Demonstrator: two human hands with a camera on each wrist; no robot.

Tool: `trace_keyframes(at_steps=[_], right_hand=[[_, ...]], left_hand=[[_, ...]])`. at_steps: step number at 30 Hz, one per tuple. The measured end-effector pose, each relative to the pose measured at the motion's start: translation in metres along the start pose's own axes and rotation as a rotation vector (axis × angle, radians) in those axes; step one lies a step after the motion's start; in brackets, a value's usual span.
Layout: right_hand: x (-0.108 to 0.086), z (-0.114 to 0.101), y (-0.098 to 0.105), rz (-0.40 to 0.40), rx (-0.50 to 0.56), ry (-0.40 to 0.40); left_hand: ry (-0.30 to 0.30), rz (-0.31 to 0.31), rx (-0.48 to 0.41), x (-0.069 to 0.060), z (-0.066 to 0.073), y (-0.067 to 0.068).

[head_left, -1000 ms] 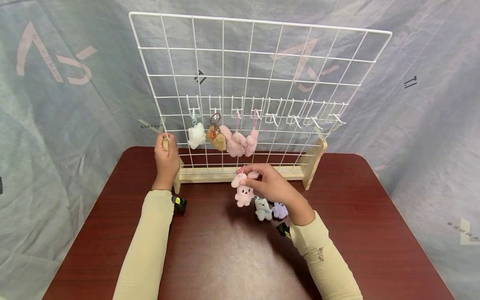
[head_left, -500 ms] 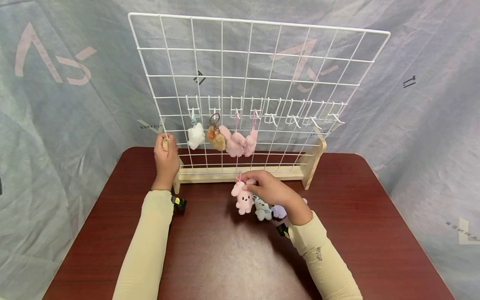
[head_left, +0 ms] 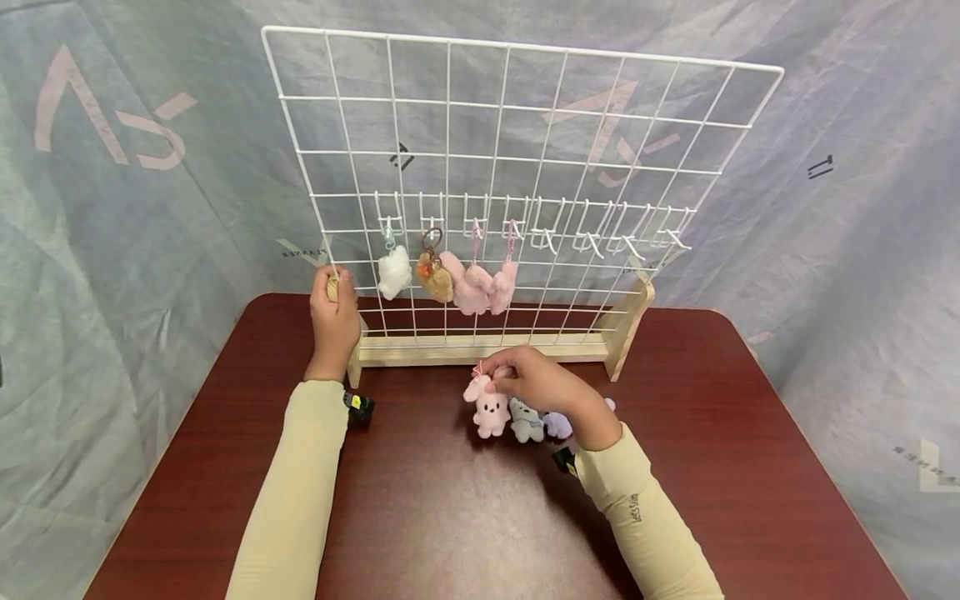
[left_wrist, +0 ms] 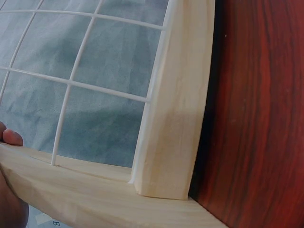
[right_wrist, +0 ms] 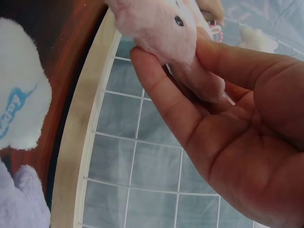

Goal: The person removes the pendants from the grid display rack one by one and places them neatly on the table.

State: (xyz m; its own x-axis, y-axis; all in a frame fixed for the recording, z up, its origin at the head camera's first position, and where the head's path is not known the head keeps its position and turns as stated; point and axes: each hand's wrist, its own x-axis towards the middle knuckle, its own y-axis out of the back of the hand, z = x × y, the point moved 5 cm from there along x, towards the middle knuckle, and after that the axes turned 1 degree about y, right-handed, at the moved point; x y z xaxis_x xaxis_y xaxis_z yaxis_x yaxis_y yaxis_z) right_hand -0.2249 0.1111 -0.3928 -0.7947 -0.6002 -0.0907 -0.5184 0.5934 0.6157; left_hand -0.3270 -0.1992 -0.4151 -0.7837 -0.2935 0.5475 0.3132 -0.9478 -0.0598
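Observation:
My left hand (head_left: 335, 317) grips the wooden upright at the left end of a white wire grid rack (head_left: 480, 104); in the left wrist view its fingers curl round the pale wood (left_wrist: 71, 190). Pinched by the ear between the thumb and fingers of my right hand (head_left: 543, 379) is a pink plush bunny keychain (head_left: 491, 414), face toward me, low in front of the rack's base. The right wrist view shows the pink plush (right_wrist: 156, 28) between thumb and fingers. Beside it on the table are a white plush bear keychain (head_left: 527, 422) and a partly hidden purple plush (head_left: 557, 425).
From the rack's left hooks hang a white plush (head_left: 393, 272), a brown plush (head_left: 435, 279) and two pink plushes (head_left: 471, 290). Several bare hooks (head_left: 588, 242) continue to the right. The rack's wooden base (head_left: 420, 350) stands on a dark red table (head_left: 450, 517).
My right hand has lowered the pink plush bunny keychain slightly toward the table. The left hand keeps its grip on the rack's upright.

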Motion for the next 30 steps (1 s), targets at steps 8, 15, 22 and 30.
trace_keyframes(at_steps=[8, 15, 22, 30], right_hand=[[0.002, 0.007, -0.005, -0.039, -0.019, -0.022], [0.005, 0.012, -0.01, -0.057, -0.078, -0.003], [0.011, 0.02, -0.014, -0.081, -0.128, 0.006], [0.014, 0.025, -0.019, -0.054, -0.167, -0.007]], left_hand=[[0.009, 0.01, 0.016, -0.001, 0.0, 0.001], [0.018, 0.025, 0.026, -0.003, 0.014, -0.003], [0.013, 0.02, 0.02, -0.006, 0.031, -0.004], [0.018, 0.028, 0.027, -0.001, 0.006, -0.001]])
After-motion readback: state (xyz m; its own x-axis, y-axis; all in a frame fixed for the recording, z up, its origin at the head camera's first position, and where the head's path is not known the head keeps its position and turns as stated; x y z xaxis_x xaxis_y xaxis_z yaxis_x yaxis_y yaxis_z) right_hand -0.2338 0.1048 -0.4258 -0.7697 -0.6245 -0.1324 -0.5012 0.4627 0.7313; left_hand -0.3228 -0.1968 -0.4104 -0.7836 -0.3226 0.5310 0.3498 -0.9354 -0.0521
